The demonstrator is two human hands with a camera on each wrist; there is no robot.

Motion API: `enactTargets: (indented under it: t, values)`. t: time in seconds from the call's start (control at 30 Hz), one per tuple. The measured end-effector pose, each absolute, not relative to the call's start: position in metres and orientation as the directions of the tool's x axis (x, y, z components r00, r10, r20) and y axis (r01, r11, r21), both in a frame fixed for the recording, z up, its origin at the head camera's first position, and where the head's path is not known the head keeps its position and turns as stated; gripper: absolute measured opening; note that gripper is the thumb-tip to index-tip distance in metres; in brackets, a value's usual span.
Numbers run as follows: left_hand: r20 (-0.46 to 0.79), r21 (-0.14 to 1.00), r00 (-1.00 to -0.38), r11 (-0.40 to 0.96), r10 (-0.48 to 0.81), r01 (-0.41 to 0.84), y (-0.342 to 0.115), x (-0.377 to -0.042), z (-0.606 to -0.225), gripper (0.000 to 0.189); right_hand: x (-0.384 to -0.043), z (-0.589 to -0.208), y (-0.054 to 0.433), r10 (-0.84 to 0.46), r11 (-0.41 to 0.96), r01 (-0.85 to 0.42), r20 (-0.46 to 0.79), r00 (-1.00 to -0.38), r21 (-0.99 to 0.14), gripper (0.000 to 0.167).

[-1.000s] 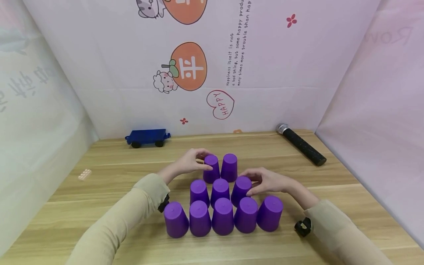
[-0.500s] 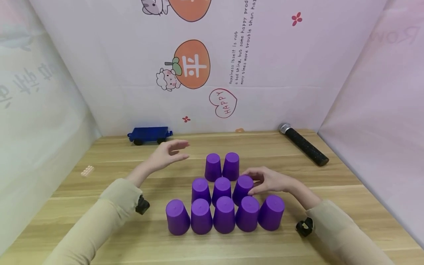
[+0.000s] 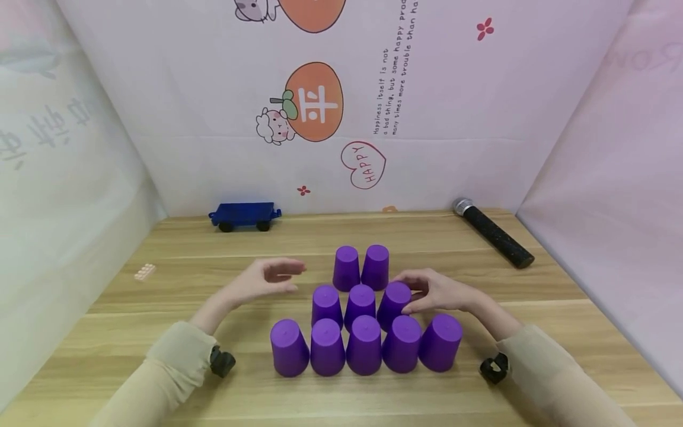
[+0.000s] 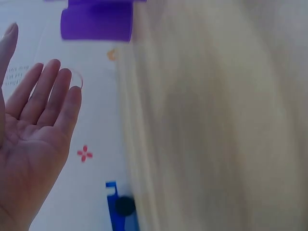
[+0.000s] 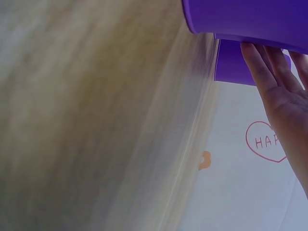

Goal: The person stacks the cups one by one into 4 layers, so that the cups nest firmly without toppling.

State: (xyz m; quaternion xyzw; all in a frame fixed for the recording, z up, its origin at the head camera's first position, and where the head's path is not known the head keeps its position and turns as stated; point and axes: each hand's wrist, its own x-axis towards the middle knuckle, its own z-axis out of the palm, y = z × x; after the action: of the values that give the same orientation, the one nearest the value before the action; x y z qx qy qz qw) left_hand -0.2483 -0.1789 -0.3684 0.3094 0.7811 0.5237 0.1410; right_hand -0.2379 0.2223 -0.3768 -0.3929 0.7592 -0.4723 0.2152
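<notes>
Upside-down purple cups stand on the table in three rows. Several make the front row, three the middle row, and two the back row. My right hand holds the right cup of the middle row between thumb and fingers; in the right wrist view its fingertips lie against a purple cup. Left of the rows, my left hand hovers with fingers extended and thumb apart, holding nothing. The left wrist view shows its bare palm and a purple cup beyond the fingertips.
A blue toy wagon stands at the back left, and a black microphone lies at the back right. A small pale pink studded block is near the left edge. Printed white sheets enclose the table's back and sides.
My left hand has let go of the left back cup and moved off to the left, then slightly toward me. The right hand stays at the same cup. The head view has shifted slightly.
</notes>
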Motion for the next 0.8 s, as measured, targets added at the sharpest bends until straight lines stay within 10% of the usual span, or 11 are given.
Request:
enactTargets:
  t: [0.8]
  values:
    - [0.065, 0.940, -0.672, 0.182, 0.738, 0.290, -0.145, -0.235, -0.384, 0.054, -0.239, -0.366, 0.255, -0.609, 0.395, -0.430, 0.119, -0.784, -0.812, 0.042]
